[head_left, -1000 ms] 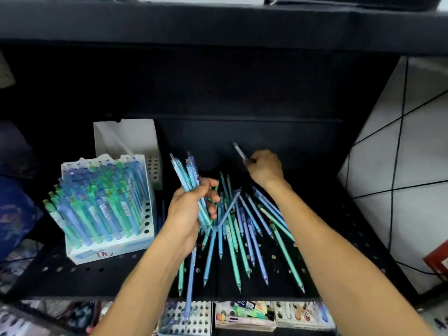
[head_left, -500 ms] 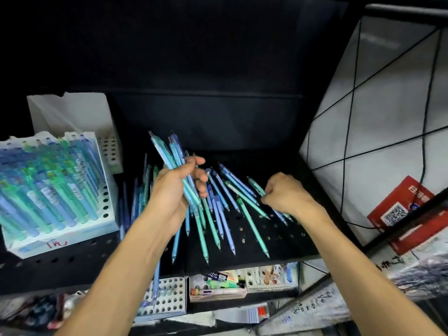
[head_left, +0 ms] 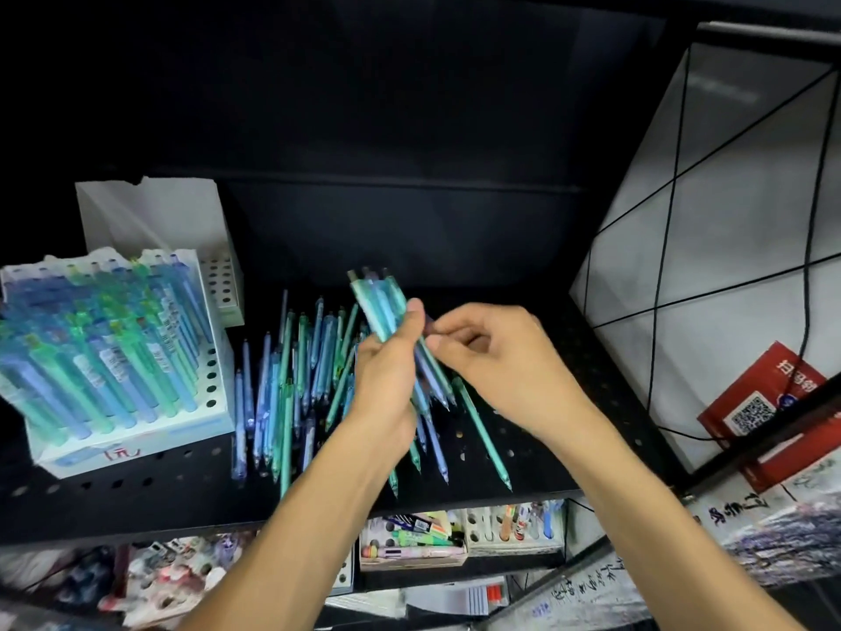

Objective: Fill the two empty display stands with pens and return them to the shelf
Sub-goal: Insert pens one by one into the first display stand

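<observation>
Both forearms bare, no sleeves, rings or watch in view

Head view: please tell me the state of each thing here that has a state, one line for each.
left hand: closed around a bunch of pens
bunch of pens: held tilted above the shelf
right hand: fingertips pinched at the bunch
loose pens: lying flat on the shelf
front display stand: nearly full, a few holes empty
back display stand: empty holes showing
shelf: black, perforated

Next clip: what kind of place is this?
Most likely a stationery shop. A price-marked display stand full of pens, loose pens on a black perforated shelf, and a red QR-code sign on the tiled wall.
</observation>
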Demonstrator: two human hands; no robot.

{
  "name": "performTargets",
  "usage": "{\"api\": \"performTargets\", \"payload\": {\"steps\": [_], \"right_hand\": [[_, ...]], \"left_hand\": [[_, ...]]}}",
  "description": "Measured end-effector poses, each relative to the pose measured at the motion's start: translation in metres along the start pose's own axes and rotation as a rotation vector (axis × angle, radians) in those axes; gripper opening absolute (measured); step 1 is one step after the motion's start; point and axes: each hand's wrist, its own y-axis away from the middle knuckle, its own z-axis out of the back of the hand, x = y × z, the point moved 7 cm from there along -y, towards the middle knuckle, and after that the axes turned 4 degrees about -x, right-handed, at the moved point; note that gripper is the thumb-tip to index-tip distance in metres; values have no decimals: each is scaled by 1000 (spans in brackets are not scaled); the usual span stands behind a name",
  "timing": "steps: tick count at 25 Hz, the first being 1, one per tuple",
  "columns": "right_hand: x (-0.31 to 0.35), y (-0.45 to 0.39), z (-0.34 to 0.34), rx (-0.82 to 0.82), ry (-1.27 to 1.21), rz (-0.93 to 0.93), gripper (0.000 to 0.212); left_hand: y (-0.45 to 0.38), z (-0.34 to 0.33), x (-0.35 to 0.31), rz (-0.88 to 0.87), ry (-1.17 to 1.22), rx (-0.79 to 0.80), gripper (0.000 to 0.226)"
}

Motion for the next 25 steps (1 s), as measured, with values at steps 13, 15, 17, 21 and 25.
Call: {"api": "performTargets", "payload": {"steps": [13, 15, 17, 21, 25], "right_hand": [[-55, 20, 21, 197, 588, -289, 16], [-48, -5, 30, 146, 546, -275, 13], [-51, -38, 17, 163, 512, -257, 9], [-72, -61, -30, 315, 533, -298, 33], [-81, -62, -44, 367, 574, -300, 44]], "left_hand": [[-5, 26, -17, 48, 216, 8, 20], [-3, 27, -18, 49, 220, 4, 19], [-2, 26, -17, 60, 229, 13, 19], [-4, 32, -17, 61, 249, 32, 20], [-9, 43, -19, 61, 264, 16, 17]]}}
